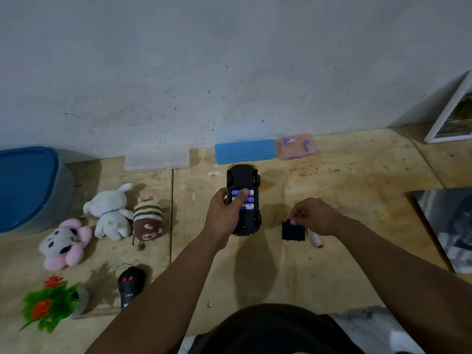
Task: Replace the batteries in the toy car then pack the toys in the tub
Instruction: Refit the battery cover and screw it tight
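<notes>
A yellow toy car (245, 178) lies upside down on the wooden floor, its black underside up and its battery bay open with three blue-and-white batteries (249, 199) showing. My left hand (226, 213) grips the car's left side, thumb resting on the batteries. My right hand (313, 214) pinches the top edge of the black battery cover (293, 232), which lies flat to the car's right. A grey tub with a blue lid (28, 185) stands at the far left. Three plush toys lie left of the car: white (109, 210), brown striped (148, 221), pink (63, 242).
A black remote control (130, 284) and a small artificial plant (52, 304) lie at lower left. Along the wall sit a clear box (157, 162), a blue box (245, 150) and a pink box holding batteries (297, 145). A screwdriver (315, 238) lies beside the cover.
</notes>
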